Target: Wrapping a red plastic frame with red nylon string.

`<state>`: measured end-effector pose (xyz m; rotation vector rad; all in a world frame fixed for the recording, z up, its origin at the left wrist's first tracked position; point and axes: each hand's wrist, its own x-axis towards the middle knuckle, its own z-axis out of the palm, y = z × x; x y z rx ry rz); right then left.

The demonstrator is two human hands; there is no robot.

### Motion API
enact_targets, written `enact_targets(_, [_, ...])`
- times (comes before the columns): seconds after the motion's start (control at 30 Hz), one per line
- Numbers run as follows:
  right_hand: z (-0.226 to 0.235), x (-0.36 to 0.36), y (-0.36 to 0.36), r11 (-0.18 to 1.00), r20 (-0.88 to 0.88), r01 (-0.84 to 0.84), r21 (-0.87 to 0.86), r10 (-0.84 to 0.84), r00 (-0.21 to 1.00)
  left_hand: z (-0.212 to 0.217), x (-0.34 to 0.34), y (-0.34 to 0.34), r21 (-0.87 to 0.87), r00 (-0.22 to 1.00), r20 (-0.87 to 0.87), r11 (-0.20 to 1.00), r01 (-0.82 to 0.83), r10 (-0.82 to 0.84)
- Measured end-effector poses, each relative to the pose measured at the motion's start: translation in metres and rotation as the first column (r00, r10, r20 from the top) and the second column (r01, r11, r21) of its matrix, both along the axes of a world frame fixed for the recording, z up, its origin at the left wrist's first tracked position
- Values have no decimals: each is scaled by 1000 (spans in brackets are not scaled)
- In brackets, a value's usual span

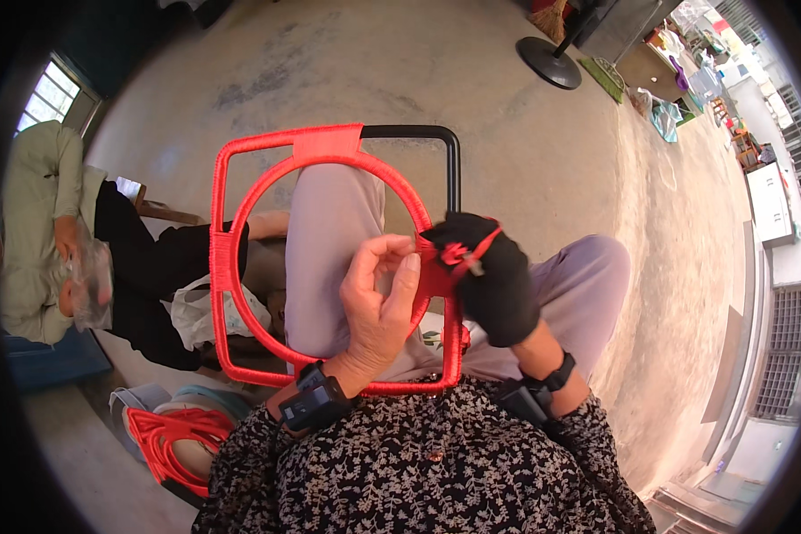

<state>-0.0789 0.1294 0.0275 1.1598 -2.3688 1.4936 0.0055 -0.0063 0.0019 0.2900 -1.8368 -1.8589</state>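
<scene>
A square frame [216,200] with a round ring [251,201] inside it lies over my lap. Red cord wraps most of it; the upper right corner [454,147] is bare black tube. My bare left hand [376,298] is inside the ring, thumb and forefinger bent toward each other beside the wrapped join on the right. Whether cord runs between those fingertips cannot be made out. My right hand [498,298], in a black glove, closes on red cord [458,256] at the frame's right side, a strand passing over its fingers. It covers part of the join.
At left another person [40,222] sits holding a clear plastic bag [91,283]. Lower left, more red-wrapped frames [180,436] lie on a pile. A white bag [206,311] rests beyond my left knee. A round black stand base [549,62] and a green broom [603,78] are far right.
</scene>
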Motion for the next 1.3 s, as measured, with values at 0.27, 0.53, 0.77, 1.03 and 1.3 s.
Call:
enact_targets(0.27, [-13,-55,140,941,455,315,121,-334,825,-14,-6,-3,309,967,224,950,46,-120])
enact_targets(0.53, [-19,-34,88,865,906,412,-286,103,411,-14,-7,-5,512,928,234,848,137,-291])
enact_targets(0.77, [-19,-3,46,977,931,-206,50,29,364,-10,-8,-6,576,934,229,812,97,-274])
enact_targets(1.03, [-14,6,36,952,783,122,-281,154,603,-7,-7,-8,589,887,214,779,216,-408])
enact_targets(1.3, [-37,-8,53,871,841,134,-472,400,365,-9,-10,-8,694,857,190,682,228,-480])
